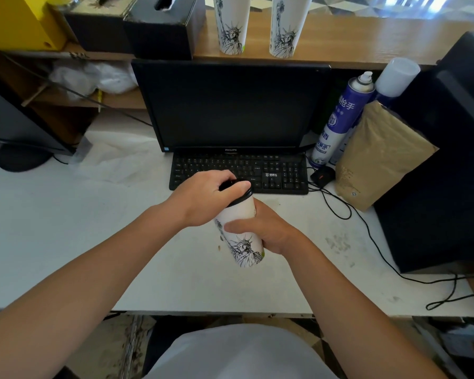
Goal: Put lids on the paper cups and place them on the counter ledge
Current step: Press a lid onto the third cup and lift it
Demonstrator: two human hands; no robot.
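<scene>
At frame centre, my right hand [268, 231] is gripping the paper cup [241, 231], its long axis tilting top-leftward. My left hand [205, 198] is clasping the black lid [242, 196] on top. The keyboard [238, 170] is lying just behind.

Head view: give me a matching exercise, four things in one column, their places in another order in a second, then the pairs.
Things:
1. lid
2. mouse
3. brown bag
4. ledge cups

Places:
A. on the wooden ledge above the monitor
B. right of the keyboard, on the desk
C. under the left hand, on the cup held in the right hand
D. leaning by the spray cans

Pairs: 1-C, 2-B, 3-D, 4-A
</scene>
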